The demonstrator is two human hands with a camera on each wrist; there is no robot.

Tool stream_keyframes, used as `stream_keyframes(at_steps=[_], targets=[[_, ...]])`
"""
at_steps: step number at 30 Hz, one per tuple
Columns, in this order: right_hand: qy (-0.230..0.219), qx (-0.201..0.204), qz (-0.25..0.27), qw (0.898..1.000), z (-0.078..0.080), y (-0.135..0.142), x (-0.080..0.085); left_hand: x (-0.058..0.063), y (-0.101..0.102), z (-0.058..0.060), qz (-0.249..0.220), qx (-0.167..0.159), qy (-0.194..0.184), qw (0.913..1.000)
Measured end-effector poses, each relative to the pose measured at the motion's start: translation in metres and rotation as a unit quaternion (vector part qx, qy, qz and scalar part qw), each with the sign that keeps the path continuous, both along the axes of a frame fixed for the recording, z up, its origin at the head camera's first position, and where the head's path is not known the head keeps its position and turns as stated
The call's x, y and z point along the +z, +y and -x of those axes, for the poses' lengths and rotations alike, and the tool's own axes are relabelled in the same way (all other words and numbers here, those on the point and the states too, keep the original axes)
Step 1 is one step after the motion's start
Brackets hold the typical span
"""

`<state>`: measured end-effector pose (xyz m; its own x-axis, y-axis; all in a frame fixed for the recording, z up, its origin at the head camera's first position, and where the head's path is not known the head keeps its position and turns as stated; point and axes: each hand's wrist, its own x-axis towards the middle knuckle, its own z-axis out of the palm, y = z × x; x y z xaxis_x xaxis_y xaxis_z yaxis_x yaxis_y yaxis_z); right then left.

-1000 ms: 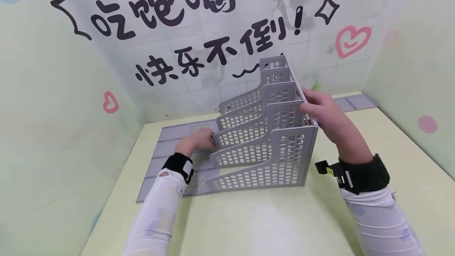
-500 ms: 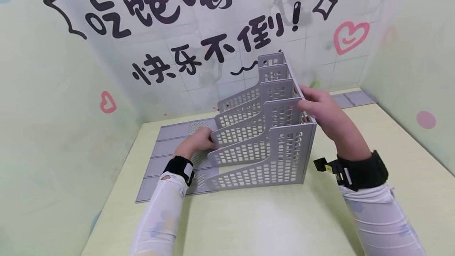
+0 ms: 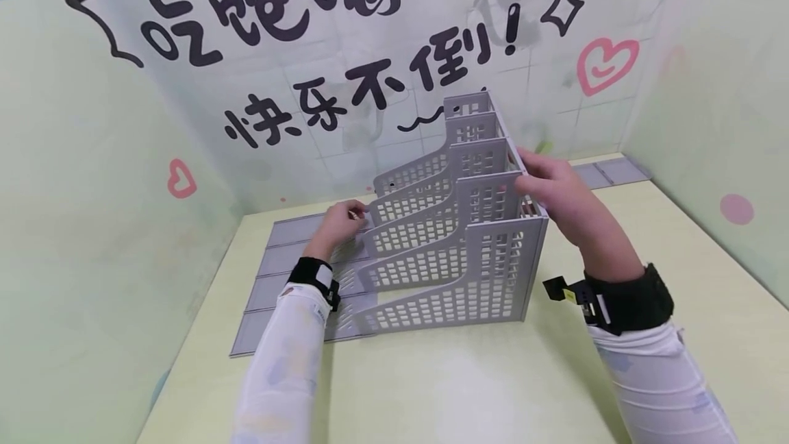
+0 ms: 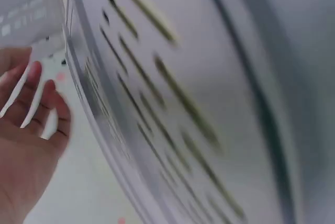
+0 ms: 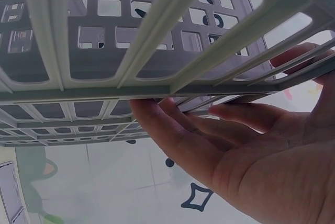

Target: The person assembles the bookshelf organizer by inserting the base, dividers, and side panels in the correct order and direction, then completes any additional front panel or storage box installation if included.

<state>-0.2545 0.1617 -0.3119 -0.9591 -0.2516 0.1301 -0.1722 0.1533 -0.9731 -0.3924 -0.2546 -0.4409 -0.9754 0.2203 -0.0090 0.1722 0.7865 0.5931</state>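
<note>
A grey plastic file organizer point(image 3: 476, 252) with several perforated upright dividers stands mid-table. Flat grey slotted panels point(image 3: 261, 293) lie at its left, under the dividers' low ends. My left hand point(image 3: 340, 225) is by the low front end of a divider towards the back. In the left wrist view, the fingers of my left hand point(image 4: 31, 145) are loosely bent and seem apart from the slotted panel. My right hand point(image 3: 564, 194) grips the organizer's tall right side, thumb at a divider's top edge. The right wrist view has my right hand point(image 5: 235, 156) against its barred side.
More flat grey panels point(image 3: 610, 171) lie at the table's back right corner. A printed wall point(image 3: 345, 156) with black lettering rises close behind the organizer. Pale walls point(image 3: 111, 225) close off both sides of the pale yellow table point(image 3: 444, 382).
My left hand has let go of a middle divider's low end and moved back to one farther away. My right hand keeps its grip, and the organizer stays nearly still.
</note>
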Motion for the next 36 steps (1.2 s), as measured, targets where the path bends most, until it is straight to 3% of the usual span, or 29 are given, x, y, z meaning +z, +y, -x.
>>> stream_keyframes(at_steps=[5,12,20,27,33,36], targets=[[-0.002,-0.001,0.005,1.0,-0.001,0.0,-0.002,-0.009,0.013,0.007,0.027,0.007,-0.006,0.9996],[-0.01,-0.001,0.008,1.0,-0.001,-0.002,0.0,-0.009,0.015,0.009,0.04,0.022,0.026,0.9986],[-0.012,0.005,0.005,1.0,0.001,-0.002,0.002,-0.009,0.01,0.01,0.018,0.034,0.031,0.9988],[-0.012,0.007,0.006,1.0,0.002,0.0,0.001,-0.007,0.006,0.007,0.015,0.016,0.007,0.9997],[-0.016,0.007,0.006,1.0,0.001,0.001,0.0,-0.009,0.002,0.004,-0.035,0.028,-0.022,0.9988],[-0.016,0.006,0.005,1.0,0.002,0.001,0.0,-0.01,0.001,0.004,-0.02,0.02,-0.018,0.9994]])
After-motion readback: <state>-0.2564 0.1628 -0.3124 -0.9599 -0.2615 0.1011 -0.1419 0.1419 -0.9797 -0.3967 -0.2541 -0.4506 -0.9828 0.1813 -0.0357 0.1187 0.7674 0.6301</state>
